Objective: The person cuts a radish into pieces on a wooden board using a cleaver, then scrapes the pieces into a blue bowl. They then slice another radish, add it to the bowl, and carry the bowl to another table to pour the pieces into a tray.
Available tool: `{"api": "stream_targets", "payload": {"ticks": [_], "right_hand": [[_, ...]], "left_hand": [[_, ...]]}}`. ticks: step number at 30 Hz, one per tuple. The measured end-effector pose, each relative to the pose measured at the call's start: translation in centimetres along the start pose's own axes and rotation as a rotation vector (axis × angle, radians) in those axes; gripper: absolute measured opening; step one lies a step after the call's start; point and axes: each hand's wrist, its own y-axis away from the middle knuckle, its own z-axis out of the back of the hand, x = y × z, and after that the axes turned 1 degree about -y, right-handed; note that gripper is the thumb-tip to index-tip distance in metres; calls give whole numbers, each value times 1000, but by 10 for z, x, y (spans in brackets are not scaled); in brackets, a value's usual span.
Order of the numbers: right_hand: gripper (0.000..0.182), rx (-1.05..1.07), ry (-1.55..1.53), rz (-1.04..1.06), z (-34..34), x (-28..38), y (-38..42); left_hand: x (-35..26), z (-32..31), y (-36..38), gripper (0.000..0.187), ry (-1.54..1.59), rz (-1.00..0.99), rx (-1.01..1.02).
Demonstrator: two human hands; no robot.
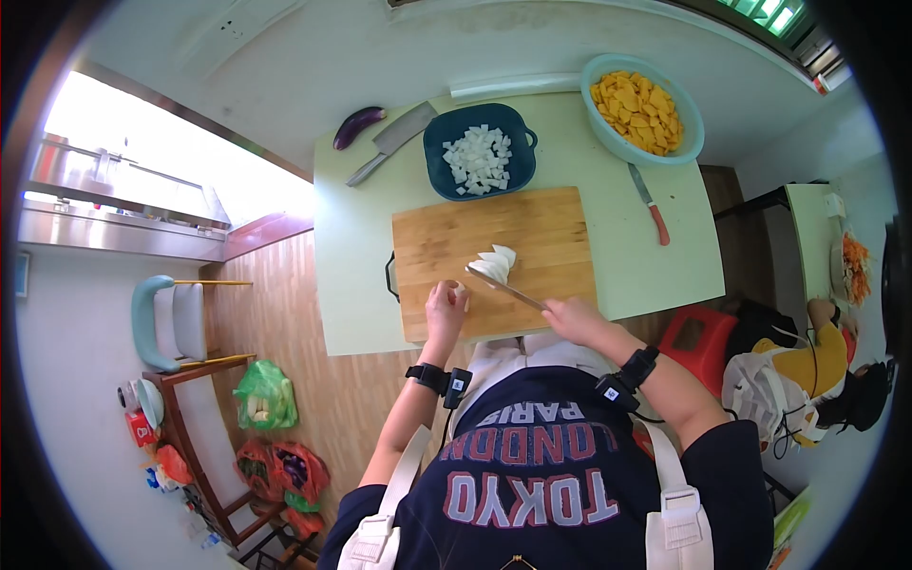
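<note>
My right hand grips the handle of a knife. Its blade slants up and left over the wooden cutting board, its tip beside several white vegetable slices. At the board's lower left, the fingers of my left hand are curled around a small white vegetable piece, mostly hidden by them. Behind the board sits a dark blue basin holding white vegetable cubes.
A cleaver and an eggplant lie at the table's back left. A light blue bowl of orange slices stands back right, near a red-handled knife. Another person is at far right, near a red stool.
</note>
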Motion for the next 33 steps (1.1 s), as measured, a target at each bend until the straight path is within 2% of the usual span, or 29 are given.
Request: {"api": "stream_targets", "payload": {"ticks": [4, 6, 13, 21, 27, 33], "right_hand": [[22, 38, 11, -4, -10, 16, -13], [22, 51, 10, -22, -14, 22, -18], [22, 122, -38, -78, -11, 27, -18], [21, 253, -7, -92, 10, 28, -16], [21, 269, -41, -35, 12, 33, -18], [19, 310, 31, -95, 9, 41, -21]], "left_hand": [[-1, -12, 3, 18, 235, 152, 13], [-5, -15, 5, 16, 684, 396, -21], [4, -33, 16, 11, 708, 375, -145], [2, -39, 23, 6, 541, 220, -262], [3, -39, 25, 6, 683, 261, -258], [4, -39, 23, 6, 643, 249, -240]]}}
